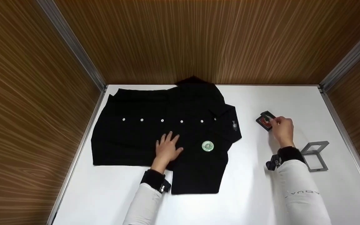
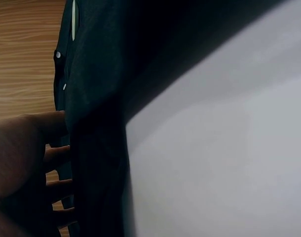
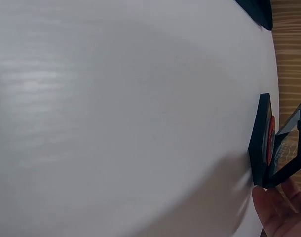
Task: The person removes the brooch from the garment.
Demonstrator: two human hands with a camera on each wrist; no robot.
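A black short-sleeved button shirt (image 1: 195, 175) lies flat with white buttons and a round green badge (image 1: 207, 146) on its chest. My left hand (image 1: 166, 150) rests on the shirt's front, fingers spread; the left wrist view shows that hand (image 2: 17, 153) beside the dark cloth. To the shirt's right, my right hand (image 1: 283, 129) holds a small black hinged case (image 1: 263, 123) with something red inside. In the right wrist view, the case (image 3: 259, 143) stands partly open, its windowed lid tilted up, with the right hand's fingers (image 3: 276, 207) at its hinge end.
A grey hinged frame (image 1: 318, 170) stands open on the white table (image 1: 230, 206), beside the right forearm. Wood-grain panels (image 1: 180, 40) with metal corner strips wall in the table at the back and both sides.
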